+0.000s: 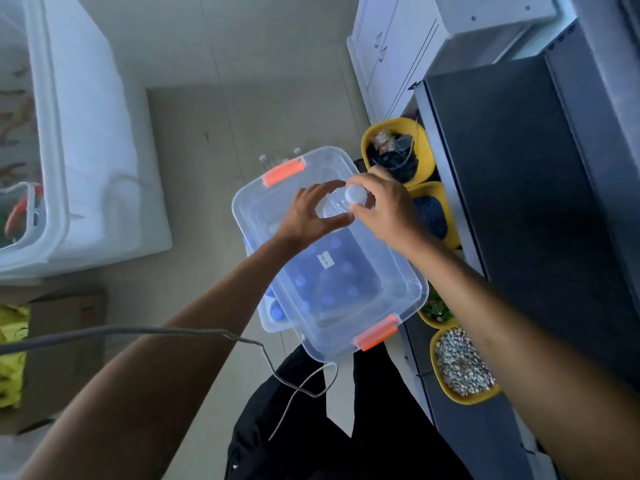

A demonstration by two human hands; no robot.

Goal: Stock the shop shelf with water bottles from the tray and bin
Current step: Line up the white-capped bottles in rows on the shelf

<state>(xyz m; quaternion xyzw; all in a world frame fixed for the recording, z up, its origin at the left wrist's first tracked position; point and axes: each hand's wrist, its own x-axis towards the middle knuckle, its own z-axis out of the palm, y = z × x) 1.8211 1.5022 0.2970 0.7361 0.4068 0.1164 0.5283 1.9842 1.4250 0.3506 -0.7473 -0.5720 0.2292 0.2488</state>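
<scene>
A: Where's the bottle?
Me: The bottle [333, 208] is up over the bin [410, 294], w/ both hands on it. L hand [310, 216] is wrapped round the shoulder and R hand [388, 209] is pinching at the cap [356, 195].
A: Heavy?
Me: Can't tell how full it is. If it's full, I'd expect some weight. It's thin clear plastic, so it prob dents if squeezed and may be slick. Best hold is round the body. The neck's stiffer, but a cap-only grip could slip.
A: What's in the bin?
Me: Blue caps [327, 299] show thru the clear floor. Can't tell if they're inside or in smth underneath. Spare bottles [277, 159] stand just behind it.
A: And the shelf?
Me: The shelf [519, 202] is on my right. Yellow tubs [425, 147] sit on the low level: one w/ dark bits, one blue, one green, one pale gravel-ish.
</scene>
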